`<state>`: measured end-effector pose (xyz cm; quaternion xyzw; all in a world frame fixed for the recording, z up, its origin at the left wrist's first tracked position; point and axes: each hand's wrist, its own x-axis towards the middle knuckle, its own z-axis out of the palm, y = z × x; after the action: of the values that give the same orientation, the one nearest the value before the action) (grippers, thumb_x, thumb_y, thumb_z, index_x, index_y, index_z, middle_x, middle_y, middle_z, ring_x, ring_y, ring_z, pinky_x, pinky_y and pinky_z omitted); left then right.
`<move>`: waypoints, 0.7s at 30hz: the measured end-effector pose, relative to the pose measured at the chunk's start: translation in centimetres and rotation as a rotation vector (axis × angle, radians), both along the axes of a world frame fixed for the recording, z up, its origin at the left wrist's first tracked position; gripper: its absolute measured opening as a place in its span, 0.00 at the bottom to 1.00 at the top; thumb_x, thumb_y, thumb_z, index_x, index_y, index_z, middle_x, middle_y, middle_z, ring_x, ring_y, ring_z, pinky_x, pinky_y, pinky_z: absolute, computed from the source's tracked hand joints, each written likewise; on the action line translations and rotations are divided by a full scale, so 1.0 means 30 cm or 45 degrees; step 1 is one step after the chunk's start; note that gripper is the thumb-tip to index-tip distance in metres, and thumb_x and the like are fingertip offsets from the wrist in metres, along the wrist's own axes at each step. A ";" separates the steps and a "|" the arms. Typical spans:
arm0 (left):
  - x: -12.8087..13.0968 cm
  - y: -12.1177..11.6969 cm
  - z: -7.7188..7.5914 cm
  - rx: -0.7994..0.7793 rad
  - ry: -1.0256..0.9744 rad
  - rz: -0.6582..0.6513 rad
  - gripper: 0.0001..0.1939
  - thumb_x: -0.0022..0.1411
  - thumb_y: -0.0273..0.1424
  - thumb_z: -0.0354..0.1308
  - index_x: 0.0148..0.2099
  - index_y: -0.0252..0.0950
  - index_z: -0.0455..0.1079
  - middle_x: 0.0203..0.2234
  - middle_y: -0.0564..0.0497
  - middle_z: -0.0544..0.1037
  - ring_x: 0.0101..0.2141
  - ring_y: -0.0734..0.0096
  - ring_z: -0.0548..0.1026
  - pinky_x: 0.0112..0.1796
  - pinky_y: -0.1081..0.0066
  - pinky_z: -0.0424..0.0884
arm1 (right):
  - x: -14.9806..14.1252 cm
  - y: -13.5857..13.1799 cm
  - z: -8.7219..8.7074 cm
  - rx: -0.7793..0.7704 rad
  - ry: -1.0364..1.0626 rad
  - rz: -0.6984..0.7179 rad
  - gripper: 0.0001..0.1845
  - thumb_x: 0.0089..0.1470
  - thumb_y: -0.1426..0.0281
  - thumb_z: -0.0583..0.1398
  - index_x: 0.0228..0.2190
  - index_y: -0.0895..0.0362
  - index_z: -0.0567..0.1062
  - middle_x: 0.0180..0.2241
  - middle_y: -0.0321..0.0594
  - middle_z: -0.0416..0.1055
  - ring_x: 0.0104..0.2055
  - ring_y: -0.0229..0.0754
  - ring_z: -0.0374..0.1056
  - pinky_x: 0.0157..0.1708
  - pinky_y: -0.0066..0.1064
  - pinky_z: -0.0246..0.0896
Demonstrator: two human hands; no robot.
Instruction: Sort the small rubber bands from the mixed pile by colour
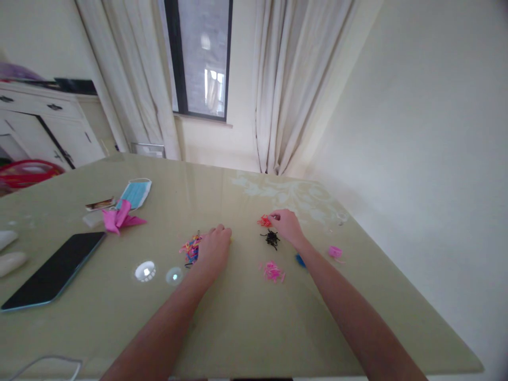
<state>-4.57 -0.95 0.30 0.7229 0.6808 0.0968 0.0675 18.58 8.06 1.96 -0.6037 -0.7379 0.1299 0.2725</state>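
My left hand (214, 247) rests on the table with its fingers curled, right beside a mixed-colour pile of small elastic bands (190, 248). My right hand (286, 225) reaches further out, fingers pinched at a small red-orange pile of bands (264, 221). A black pile (272, 239) lies just below that hand, and a pink pile (273, 272) sits nearer me. A small blue bit (300, 260) shows beside my right forearm. What either hand holds between its fingers is too small to make out.
A glossy greenish table (246, 328) carries a dark phone (53, 271) at the left, a pink ribbon (119, 218), a blue face mask (135, 193) and a pink ring-like item (335, 251) at the right. A white cabinet (47, 127) and curtains stand behind.
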 end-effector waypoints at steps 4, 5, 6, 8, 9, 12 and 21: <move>0.002 0.012 -0.009 0.035 -0.092 0.031 0.15 0.69 0.21 0.48 0.43 0.36 0.77 0.43 0.38 0.80 0.46 0.53 0.79 0.44 0.60 0.69 | -0.026 0.026 -0.021 0.029 -0.084 -0.067 0.11 0.56 0.71 0.63 0.26 0.57 0.86 0.24 0.48 0.79 0.26 0.43 0.67 0.28 0.33 0.50; 0.002 0.015 -0.010 0.049 -0.128 0.032 0.15 0.70 0.22 0.48 0.43 0.36 0.76 0.43 0.38 0.80 0.47 0.53 0.78 0.45 0.59 0.69 | -0.021 0.016 -0.023 0.044 -0.094 -0.072 0.12 0.56 0.70 0.62 0.26 0.57 0.86 0.24 0.48 0.79 0.26 0.44 0.68 0.28 0.33 0.50; 0.003 0.018 -0.011 0.063 -0.171 0.028 0.14 0.71 0.22 0.47 0.43 0.36 0.75 0.43 0.38 0.80 0.46 0.53 0.78 0.45 0.59 0.69 | -0.013 0.000 -0.025 0.063 -0.099 -0.076 0.13 0.57 0.69 0.62 0.26 0.56 0.86 0.25 0.47 0.79 0.27 0.44 0.68 0.28 0.33 0.50; 0.009 0.023 -0.011 0.081 -0.279 -0.009 0.13 0.72 0.24 0.47 0.45 0.36 0.74 0.41 0.40 0.81 0.44 0.56 0.79 0.44 0.61 0.69 | 0.012 -0.052 -0.028 0.112 -0.094 -0.080 0.15 0.61 0.67 0.60 0.30 0.55 0.86 0.27 0.47 0.80 0.28 0.45 0.70 0.28 0.32 0.53; 0.014 0.025 -0.010 0.082 -0.329 -0.040 0.12 0.72 0.26 0.48 0.45 0.36 0.73 0.40 0.42 0.82 0.42 0.58 0.79 0.43 0.63 0.69 | 0.026 -0.085 -0.030 0.141 -0.079 -0.079 0.15 0.62 0.66 0.59 0.34 0.55 0.87 0.30 0.47 0.81 0.30 0.45 0.70 0.29 0.32 0.54; 0.040 0.019 -0.010 0.097 -0.621 -0.170 0.08 0.72 0.30 0.52 0.44 0.37 0.73 0.36 0.47 0.83 0.37 0.64 0.79 0.39 0.69 0.69 | 0.054 -0.189 -0.042 0.241 0.097 0.094 0.16 0.65 0.61 0.59 0.40 0.53 0.86 0.33 0.44 0.82 0.30 0.45 0.70 0.33 0.33 0.60; 0.110 -0.056 0.040 0.127 -1.249 -0.371 0.07 0.68 0.34 0.60 0.40 0.39 0.78 0.33 0.49 0.84 0.34 0.64 0.78 0.40 0.68 0.70 | 0.007 -0.316 -0.025 0.164 0.590 0.389 0.11 0.61 0.60 0.68 0.37 0.54 0.85 0.26 0.37 0.74 0.24 0.37 0.61 0.26 0.30 0.55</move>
<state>-1.28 -2.63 1.50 0.6821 0.4560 0.4464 0.3573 18.79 -1.41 1.20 -0.4211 -0.7451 0.2569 0.4489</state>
